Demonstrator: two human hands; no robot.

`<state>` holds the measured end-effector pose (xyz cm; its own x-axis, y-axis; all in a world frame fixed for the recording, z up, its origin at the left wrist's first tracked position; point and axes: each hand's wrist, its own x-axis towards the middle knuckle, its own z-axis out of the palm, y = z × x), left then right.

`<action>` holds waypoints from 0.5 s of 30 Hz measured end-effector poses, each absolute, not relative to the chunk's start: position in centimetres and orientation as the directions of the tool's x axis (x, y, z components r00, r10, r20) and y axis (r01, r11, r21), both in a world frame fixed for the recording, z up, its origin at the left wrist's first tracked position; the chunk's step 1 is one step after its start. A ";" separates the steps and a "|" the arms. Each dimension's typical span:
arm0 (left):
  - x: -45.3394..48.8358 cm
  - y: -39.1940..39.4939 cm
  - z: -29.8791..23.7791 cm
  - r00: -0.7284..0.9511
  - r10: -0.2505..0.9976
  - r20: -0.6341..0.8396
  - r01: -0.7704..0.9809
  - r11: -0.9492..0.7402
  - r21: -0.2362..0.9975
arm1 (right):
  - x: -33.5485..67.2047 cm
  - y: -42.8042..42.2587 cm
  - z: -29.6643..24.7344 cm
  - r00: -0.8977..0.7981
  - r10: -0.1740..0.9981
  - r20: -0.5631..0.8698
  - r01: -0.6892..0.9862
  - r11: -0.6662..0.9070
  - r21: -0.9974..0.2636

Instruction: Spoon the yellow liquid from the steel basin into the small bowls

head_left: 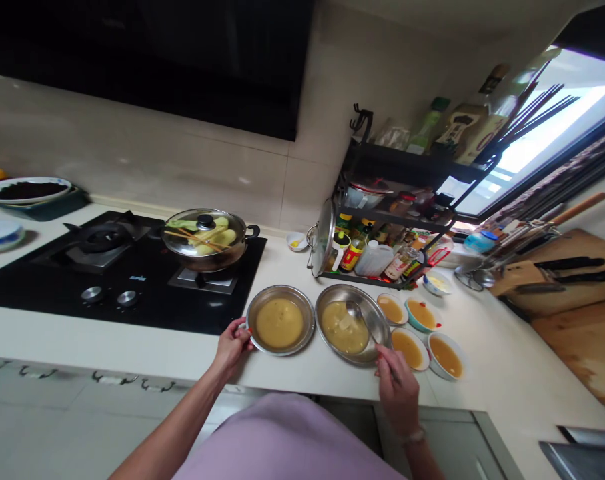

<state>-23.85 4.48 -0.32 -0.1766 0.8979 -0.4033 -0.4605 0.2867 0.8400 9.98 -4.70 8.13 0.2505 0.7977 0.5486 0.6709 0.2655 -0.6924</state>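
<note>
My left hand [233, 347] grips the left rim of a round steel bowl [281, 320] that holds yellowish-brown liquid. Close beside it on the right stands a larger steel bowl [379, 319] with similar liquid and some pale bits. In my right hand [398, 387] is the handle of a metal spoon [353, 309], whose head dips into the larger bowl. Just right of that bowl, several small bowls [446, 357] of orange-brown liquid sit close together. My fingers are closed round the spoon handle, and those of the left hand pinch the rim.
A lidded pan [207, 241] with chopsticks across its lid stands on the black gas stove [147, 280] to the left. Behind the bowls is a rack [397, 213] of bottles and jars. Knives [572, 264] and cutting boards [577, 320] are at the right, and a small white dish [297, 242] is near the wall.
</note>
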 end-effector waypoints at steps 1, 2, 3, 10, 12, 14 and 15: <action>-23.8 4.5 -0.3 -0.177 0.897 -0.404 -0.463 0.287 0.839 | 9.6 -4.7 8.2 0.183 0.782 0.595 0.714 0.310 -0.627; -23.8 4.5 -0.4 -0.178 0.897 -0.404 -0.464 0.286 0.838 | 9.2 -4.8 8.4 0.138 0.763 0.632 0.735 0.348 -0.582; -23.8 4.5 -0.4 -0.181 0.897 -0.404 -0.466 0.283 0.838 | 8.7 -4.7 8.5 0.112 0.747 0.655 0.736 0.381 -0.560; -23.9 4.5 -0.5 -0.176 0.900 -0.398 -0.463 0.281 0.841 | 3.8 -2.9 7.7 0.051 0.806 0.589 0.523 0.481 -0.704; -23.9 4.5 -0.6 -0.175 0.900 -0.399 -0.466 0.282 0.839 | 2.7 -2.0 7.0 0.016 0.827 0.562 0.494 0.482 -0.724; -23.9 4.5 -0.7 -0.179 0.899 -0.399 -0.468 0.279 0.839 | 2.0 -1.2 6.3 -0.013 0.842 0.540 0.490 0.476 -0.731; -23.9 4.6 -0.8 -0.180 0.899 -0.398 -0.467 0.278 0.839 | 1.7 -0.9 5.9 -0.025 0.850 0.526 0.487 0.470 -0.736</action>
<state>-23.92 4.57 -0.76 -0.1801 0.8994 -0.3984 -0.4672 0.2782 0.8393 1.70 -0.91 5.93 -0.0249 0.8499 0.5264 0.4867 0.4702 -0.7362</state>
